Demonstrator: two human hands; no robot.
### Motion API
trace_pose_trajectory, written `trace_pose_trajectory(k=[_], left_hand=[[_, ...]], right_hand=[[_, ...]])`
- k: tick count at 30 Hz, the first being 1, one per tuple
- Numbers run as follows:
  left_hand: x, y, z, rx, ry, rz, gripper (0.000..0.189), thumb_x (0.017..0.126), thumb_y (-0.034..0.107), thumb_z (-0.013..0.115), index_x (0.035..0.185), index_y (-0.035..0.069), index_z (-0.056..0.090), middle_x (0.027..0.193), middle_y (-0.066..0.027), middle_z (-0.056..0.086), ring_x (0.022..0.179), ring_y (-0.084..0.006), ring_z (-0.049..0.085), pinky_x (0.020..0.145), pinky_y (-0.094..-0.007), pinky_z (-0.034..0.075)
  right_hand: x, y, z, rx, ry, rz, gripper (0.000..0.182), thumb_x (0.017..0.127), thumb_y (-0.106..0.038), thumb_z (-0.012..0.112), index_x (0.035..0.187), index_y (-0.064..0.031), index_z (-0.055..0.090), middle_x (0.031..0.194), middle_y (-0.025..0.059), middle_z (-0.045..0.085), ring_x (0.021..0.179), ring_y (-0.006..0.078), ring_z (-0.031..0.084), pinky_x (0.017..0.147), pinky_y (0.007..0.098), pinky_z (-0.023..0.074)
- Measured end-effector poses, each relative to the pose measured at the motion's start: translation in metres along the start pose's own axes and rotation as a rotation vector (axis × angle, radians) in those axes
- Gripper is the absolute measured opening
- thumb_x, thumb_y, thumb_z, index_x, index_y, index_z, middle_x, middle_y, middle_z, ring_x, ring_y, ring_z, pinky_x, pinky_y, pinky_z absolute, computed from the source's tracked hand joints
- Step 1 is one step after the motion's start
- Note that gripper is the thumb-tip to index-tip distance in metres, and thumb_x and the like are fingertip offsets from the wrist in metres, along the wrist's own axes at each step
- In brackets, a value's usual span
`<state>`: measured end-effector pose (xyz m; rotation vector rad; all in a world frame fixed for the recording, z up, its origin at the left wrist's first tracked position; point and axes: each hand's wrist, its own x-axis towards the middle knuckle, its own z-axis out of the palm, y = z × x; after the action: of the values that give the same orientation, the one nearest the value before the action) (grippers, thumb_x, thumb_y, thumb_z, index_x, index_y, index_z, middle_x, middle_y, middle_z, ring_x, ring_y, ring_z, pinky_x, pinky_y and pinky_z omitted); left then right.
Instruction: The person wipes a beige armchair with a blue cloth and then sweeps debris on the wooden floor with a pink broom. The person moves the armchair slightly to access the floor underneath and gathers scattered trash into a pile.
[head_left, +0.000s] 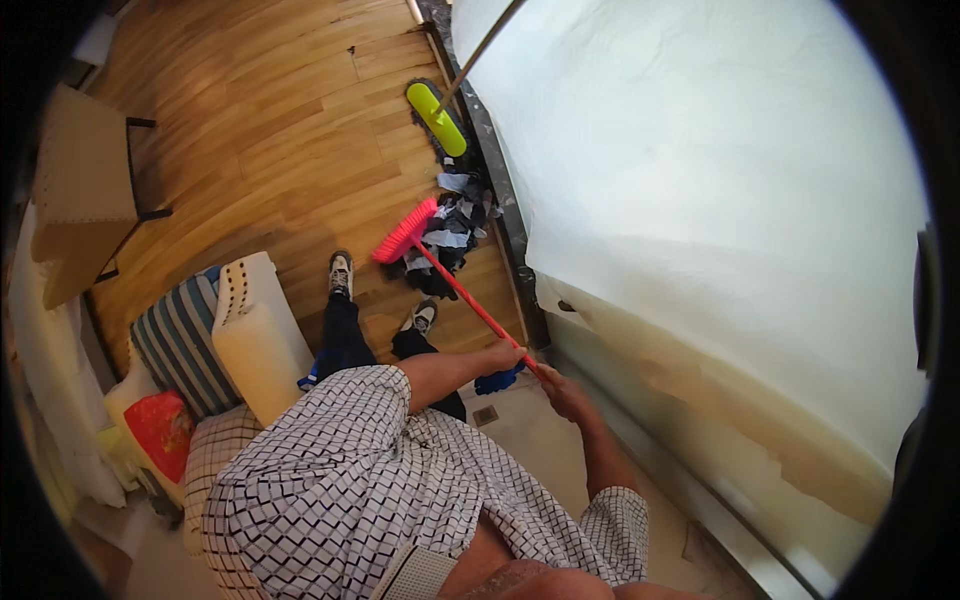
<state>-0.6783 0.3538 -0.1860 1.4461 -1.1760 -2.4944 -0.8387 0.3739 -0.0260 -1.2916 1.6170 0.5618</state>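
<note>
Both my hands grip the red handle (476, 304) of a broom with a pink head (405, 231). My left hand (504, 356) is closed around the handle farther down, towards the head. Near the handle's upper end is my right hand (566, 394). The bristles rest on the wood floor at the left edge of a pile of black and white scraps (446, 238). A blue item (497, 381), perhaps a glove, shows just below my left hand; whether I hold it cannot be told. Beyond the pile stands a yellow-green broom or mop head (436, 118) on a long stick.
Pale sheeting (690, 142) covers the right side, above a dark stone edge (510, 202). On the left stand an armchair (259, 330) with a striped cushion (185, 337) and a beige piece of furniture (86, 169). Two sneakers (341, 274) are near the pile. A drain cover (485, 415) lies in the pale floor.
</note>
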Motion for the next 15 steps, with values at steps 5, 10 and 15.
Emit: trace_pose_trajectory(k=[5, 10, 15], left_hand=[[-0.011, 0.024, 0.031, -0.105, -0.158, 0.053, 0.038, 0.093, 0.036, 0.049, 0.093, 0.003, 0.067, 0.078, -0.0113, 0.064, 0.071, -0.0227, 0.062, 0.065, -0.0394, 0.048], [-0.019, 0.025, 0.035, 0.049, -0.211, 0.180, 0.037, 0.092, 0.037, 0.048, 0.093, 0.004, 0.065, 0.077, -0.0095, 0.063, 0.067, -0.0203, 0.062, 0.060, -0.0374, 0.049], [-0.040, 0.025, 0.015, 0.194, -0.333, 0.019, 0.043, 0.093, 0.041, 0.047, 0.106, 0.004, 0.066, 0.095, -0.0117, 0.066, 0.083, -0.0231, 0.062, 0.071, -0.0376, 0.050]], right_hand=[[-0.048, -0.013, -0.032, -0.063, 0.053, 0.022, 0.040, 0.096, -0.029, 0.049, 0.136, -0.0246, 0.049, 0.115, 0.0172, 0.064, 0.095, 0.0354, 0.063, 0.083, 0.0416, 0.0490], [-0.082, -0.039, -0.043, -0.212, 0.061, 0.129, 0.040, 0.094, -0.027, 0.050, 0.134, -0.0226, 0.050, 0.109, 0.0168, 0.065, 0.094, 0.0359, 0.063, 0.083, 0.0429, 0.0484], [-0.096, -0.053, -0.027, 0.135, 0.010, 0.147, 0.038, 0.095, -0.019, 0.052, 0.132, -0.0258, 0.053, 0.102, 0.0145, 0.066, 0.090, 0.0240, 0.062, 0.080, 0.0354, 0.0486]])
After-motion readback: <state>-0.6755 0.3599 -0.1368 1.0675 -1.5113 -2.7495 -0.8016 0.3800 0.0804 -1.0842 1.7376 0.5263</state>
